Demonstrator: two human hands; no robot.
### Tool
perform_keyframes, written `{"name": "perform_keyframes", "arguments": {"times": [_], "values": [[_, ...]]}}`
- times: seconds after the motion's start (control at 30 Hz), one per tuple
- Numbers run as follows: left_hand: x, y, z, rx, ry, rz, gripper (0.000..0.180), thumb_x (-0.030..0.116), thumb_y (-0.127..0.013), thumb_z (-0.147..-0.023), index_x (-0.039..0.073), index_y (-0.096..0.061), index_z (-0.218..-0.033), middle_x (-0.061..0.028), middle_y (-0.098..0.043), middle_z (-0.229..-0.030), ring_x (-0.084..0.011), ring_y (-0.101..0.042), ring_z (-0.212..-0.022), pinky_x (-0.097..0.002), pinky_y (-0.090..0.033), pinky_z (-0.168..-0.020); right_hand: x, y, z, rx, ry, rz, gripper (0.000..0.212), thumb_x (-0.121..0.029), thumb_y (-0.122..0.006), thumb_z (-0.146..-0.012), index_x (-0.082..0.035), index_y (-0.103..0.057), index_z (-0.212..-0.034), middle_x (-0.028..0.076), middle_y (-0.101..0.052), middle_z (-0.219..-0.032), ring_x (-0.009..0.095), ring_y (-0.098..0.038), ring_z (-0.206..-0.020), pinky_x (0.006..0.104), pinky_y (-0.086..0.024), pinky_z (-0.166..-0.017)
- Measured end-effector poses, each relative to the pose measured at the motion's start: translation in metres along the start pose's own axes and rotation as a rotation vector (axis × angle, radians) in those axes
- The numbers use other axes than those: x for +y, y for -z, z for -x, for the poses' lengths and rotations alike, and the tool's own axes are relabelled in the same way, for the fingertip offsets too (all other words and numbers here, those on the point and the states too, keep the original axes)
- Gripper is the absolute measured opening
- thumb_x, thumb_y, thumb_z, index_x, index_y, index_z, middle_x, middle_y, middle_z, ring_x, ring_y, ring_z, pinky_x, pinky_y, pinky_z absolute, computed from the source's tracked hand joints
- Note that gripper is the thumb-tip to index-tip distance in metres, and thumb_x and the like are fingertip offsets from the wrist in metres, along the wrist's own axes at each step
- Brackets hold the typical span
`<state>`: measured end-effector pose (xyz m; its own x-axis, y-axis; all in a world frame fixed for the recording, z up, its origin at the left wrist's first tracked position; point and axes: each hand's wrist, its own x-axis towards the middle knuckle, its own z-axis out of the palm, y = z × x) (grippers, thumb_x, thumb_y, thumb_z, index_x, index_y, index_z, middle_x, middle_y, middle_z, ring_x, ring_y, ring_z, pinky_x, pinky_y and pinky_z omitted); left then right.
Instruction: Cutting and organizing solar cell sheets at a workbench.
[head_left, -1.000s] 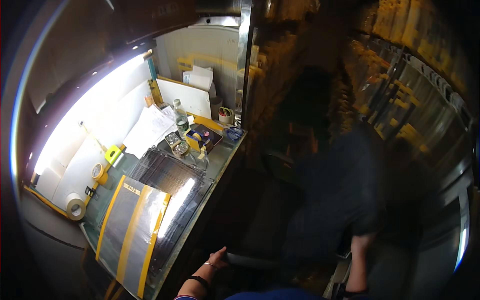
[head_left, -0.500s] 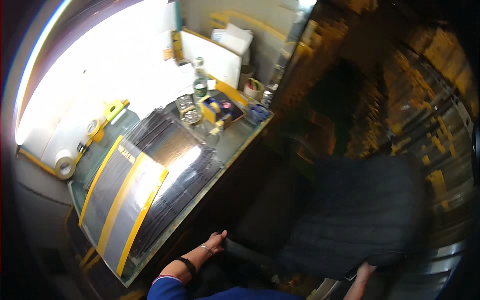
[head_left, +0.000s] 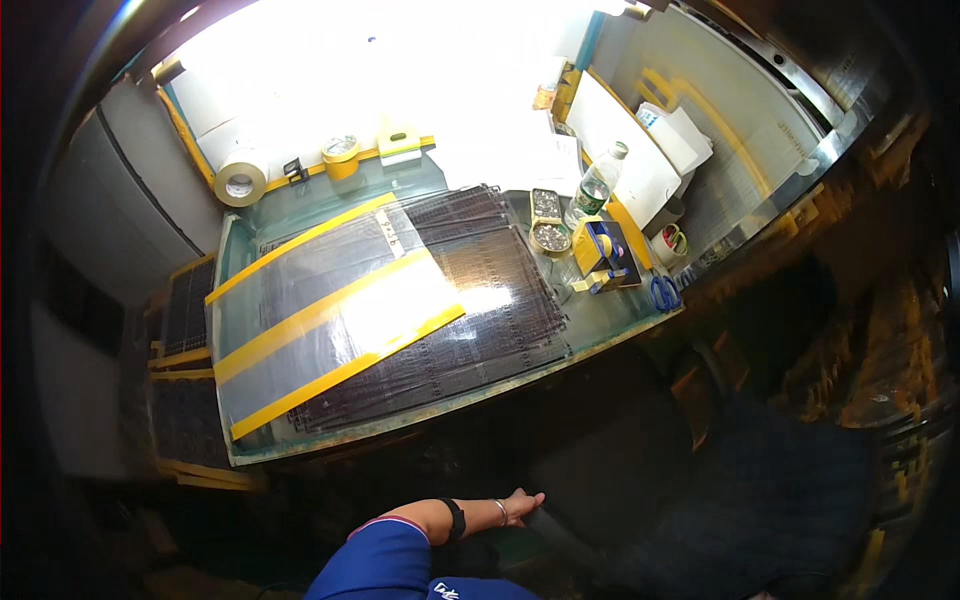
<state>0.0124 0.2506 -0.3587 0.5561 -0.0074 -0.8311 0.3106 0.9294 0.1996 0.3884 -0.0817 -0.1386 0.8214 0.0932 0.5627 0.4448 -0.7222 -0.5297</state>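
Observation:
My left hand [head_left: 522,505] reaches in from the lower edge, with a dark band and a bracelet on the arm. Its fingers are closed on the armrest [head_left: 562,540] of a dark chair. The chair's broad, dark backrest [head_left: 760,480] stands to the right in deep shadow, its outline hard to make out. My right hand does not show now. Beyond the left hand is a lit table, where a clear sheet with yellow strips [head_left: 320,345] lies over a stack of dark printed films [head_left: 490,320].
Along the table's back stand tape rolls [head_left: 240,180] and a yellow-and-white box [head_left: 399,145]. At its right are a bottle [head_left: 597,185], small trays of metal bits [head_left: 548,237], a yellow tape dispenser [head_left: 603,250] and blue-handled scissors [head_left: 664,293]. Dark racks [head_left: 190,310] stand at the left.
The view has swung to the right-hand tilt's opposite, levelling the table and shifting it rightward. My left hand stays on the armrest. My right hand, earlier at the chair's other side, has left the view.

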Motion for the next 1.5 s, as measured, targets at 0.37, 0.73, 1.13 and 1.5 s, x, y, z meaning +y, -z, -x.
{"name": "perform_keyframes", "arguments": {"times": [0.37,0.73,1.13,1.5], "values": [[0.011,-0.031,0.011,-0.056,-0.043,-0.036,0.086,0.037,-0.055,-0.082,0.008,0.006,-0.134,-0.0179,-0.019,-0.136,-0.0339,-0.028,-0.122,-0.0599,-0.026,-0.093,-0.006,0.011,-0.052,0.135,-0.007,0.136,0.031,-0.014,-0.06,-0.068,0.008,-0.055,-0.09,0.02,-0.058,-0.094,0.032,-0.055,-0.088,0.0389,-0.041,-0.079],[0.036,-0.085,-0.019,0.069,-0.252,-0.495,0.069,0.028,-0.063,-0.075,0.0,-0.028,-0.128,-0.0195,-0.052,-0.109,-0.0234,-0.049,-0.107,-0.0331,-0.045,-0.08,-0.026,0.077,-0.041,0.243,-0.124,0.316,0.029,-0.017,-0.062,-0.064,0.007,-0.06,-0.081,0.022,-0.061,-0.085,0.035,-0.058,-0.081,0.0403,-0.046,-0.072],[0.197,0.03,0.259,0.687,-1.325,-1.36,0.026,0.014,-0.057,-0.072,0.006,-0.058,-0.097,-0.015,-0.059,-0.092,-0.03,-0.056,-0.086,-0.0382,-0.046,-0.074,-0.209,0.012,0.052,0.538,0.573,0.35,0.032,-0.004,-0.058,-0.072,-0.002,-0.049,-0.103,0.013,-0.054,-0.1,0.029,-0.05,-0.095,0.0404,-0.037,-0.086],[0.187,0.162,0.268,1.421,-1.01,-1.726,0.007,0.003,-0.054,-0.065,0.001,-0.058,-0.07,-0.0149,-0.056,-0.072,-0.0263,-0.057,-0.074,-0.0321,-0.05,-0.061,-0.434,-0.231,0.14,-1.165,0.198,-0.55,0.036,-0.013,-0.065,-0.072,0.004,-0.052,-0.101,0.015,-0.059,-0.099,0.02,-0.058,-0.092,0.0293,-0.046,-0.08]]}}
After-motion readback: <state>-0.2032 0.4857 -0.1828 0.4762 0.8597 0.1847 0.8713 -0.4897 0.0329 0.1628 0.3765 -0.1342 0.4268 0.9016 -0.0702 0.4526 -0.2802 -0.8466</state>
